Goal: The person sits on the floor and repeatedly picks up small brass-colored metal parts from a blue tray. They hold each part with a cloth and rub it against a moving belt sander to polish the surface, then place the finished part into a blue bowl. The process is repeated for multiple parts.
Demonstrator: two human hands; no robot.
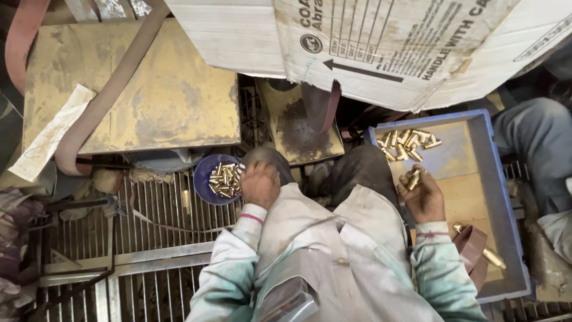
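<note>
Left hand point(260, 185) hides bowl point(205, 173) rim; tray point(506, 197) corner cut off

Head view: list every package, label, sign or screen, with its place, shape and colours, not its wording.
Cardboard carton: top centre to right, above the blue tray; large, flattened, white-grey, dark print with an arrow, torn lower edge.
Paper strip: left, lying on the yellowed metal plate; long, narrow, off-white, dirty.
No screens or signs in view.
</note>
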